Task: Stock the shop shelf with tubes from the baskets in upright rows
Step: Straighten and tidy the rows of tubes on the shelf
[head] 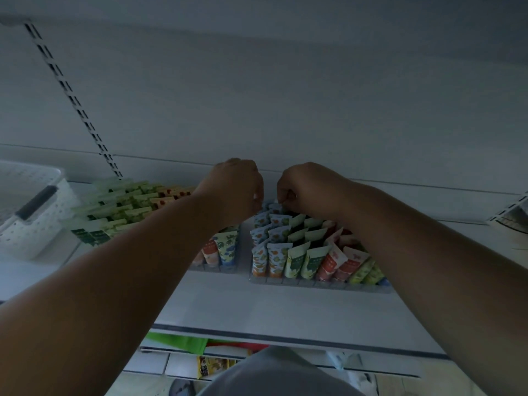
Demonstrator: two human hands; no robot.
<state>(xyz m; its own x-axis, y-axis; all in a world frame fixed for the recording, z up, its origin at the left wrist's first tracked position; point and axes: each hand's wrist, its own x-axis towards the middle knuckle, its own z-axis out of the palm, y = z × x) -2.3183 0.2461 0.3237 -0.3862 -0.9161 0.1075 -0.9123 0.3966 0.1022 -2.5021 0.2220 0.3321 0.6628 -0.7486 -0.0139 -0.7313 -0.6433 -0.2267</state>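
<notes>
Colourful tubes [303,252] stand in upright rows in a clear tray [320,282] on the white shelf [257,307]. Both my arms reach to the back of these rows. My left hand [237,187] and my right hand [308,184] have curled fingers close together, and each seems to pinch the top of a tube [274,207] in the back row; the grasped tips are mostly hidden. A second tray with tubes [225,247] shows under my left forearm. Green and orange tubes [120,207] fill rows further left.
A white perforated basket [31,212] with a dark handle sits at the shelf's left end. Another basket's corner [511,215] shows at the right edge. A slotted upright [71,95] runs up the back wall. Below the shelf lie green and red packages [183,342].
</notes>
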